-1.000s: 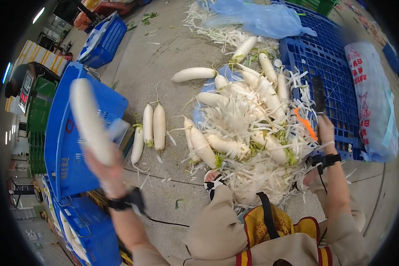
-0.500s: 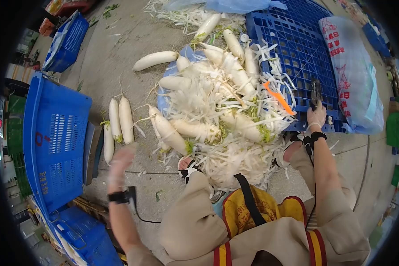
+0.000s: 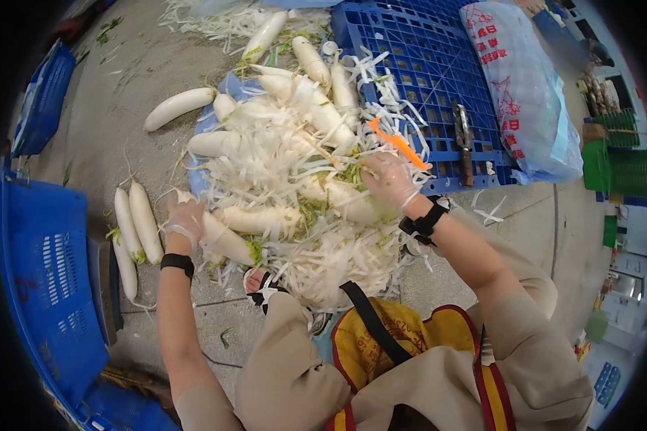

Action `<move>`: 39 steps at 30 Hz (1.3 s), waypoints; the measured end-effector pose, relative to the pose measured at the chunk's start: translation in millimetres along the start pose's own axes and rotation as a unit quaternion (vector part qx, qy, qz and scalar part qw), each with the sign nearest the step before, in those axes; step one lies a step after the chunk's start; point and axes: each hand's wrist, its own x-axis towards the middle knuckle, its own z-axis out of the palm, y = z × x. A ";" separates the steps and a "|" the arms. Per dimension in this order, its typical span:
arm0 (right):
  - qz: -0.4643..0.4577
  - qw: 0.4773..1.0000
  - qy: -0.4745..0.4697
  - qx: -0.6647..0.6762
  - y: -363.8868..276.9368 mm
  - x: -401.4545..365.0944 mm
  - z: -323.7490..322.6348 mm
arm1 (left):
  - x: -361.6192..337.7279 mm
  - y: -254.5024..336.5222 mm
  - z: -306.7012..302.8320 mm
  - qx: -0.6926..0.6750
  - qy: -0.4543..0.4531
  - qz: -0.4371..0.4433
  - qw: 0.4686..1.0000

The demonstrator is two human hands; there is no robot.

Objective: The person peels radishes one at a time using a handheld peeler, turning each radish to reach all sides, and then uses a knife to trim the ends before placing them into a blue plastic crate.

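Concrete floor (image 3: 133,86), three radishes (image 3: 142,221) near left hand (image 3: 185,218)

1. The gloved left hand (image 3: 185,219) is blurred; whether its fingers close on the long white radish (image 3: 226,243) cannot be told.
2. The gloved right hand (image 3: 389,179) hides what it touches among the white peel shavings (image 3: 338,258).
3. The lens edge cuts off the blue plastic crate (image 3: 43,287).
4. The print on the clear plastic sack (image 3: 525,93) is too small to read.
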 end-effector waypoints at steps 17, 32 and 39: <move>0.289 0.954 0.055 -0.057 62.4 11.0 -12.9 | -204.6 8.8 16.7 -0.580 -0.116 -0.198 0.782; 0.129 0.933 -0.320 0.106 -146.4 -5.4 67.0 | -99.0 133.5 12.7 -0.929 -0.055 -0.109 0.349; -0.047 0.981 -0.186 -0.002 -108.4 -12.7 112.3 | -110.5 146.8 18.1 -0.928 -0.040 -0.164 0.332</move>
